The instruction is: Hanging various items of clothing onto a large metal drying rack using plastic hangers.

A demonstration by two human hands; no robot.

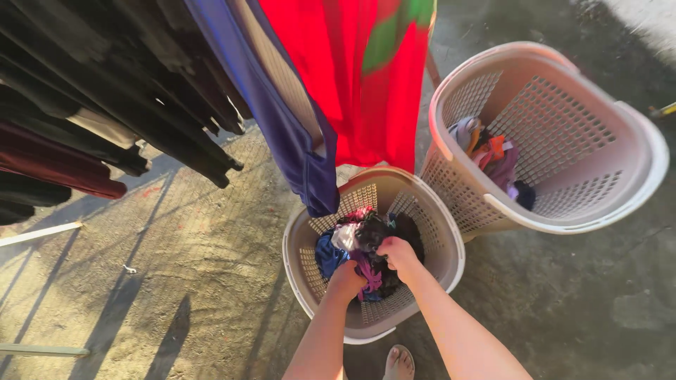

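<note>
Under both hands: beige lattice-walled basket, perforated grid pattern on the sides. Inside it, mixed laundry pile: black just ahead of right hand, purple strip between the hands, blue beside left hand, bits of white and red beyond. Up and right of right hand: second basket, same beige grid, holding orange, mauve, pale blue and dark pieces. Above the hands: red cloth with green patch at top, navy-blue garment beside it. Far left of left hand: hanging clothes, black, one maroon. Floor: grey-tan concrete, striped with shadows.
</note>
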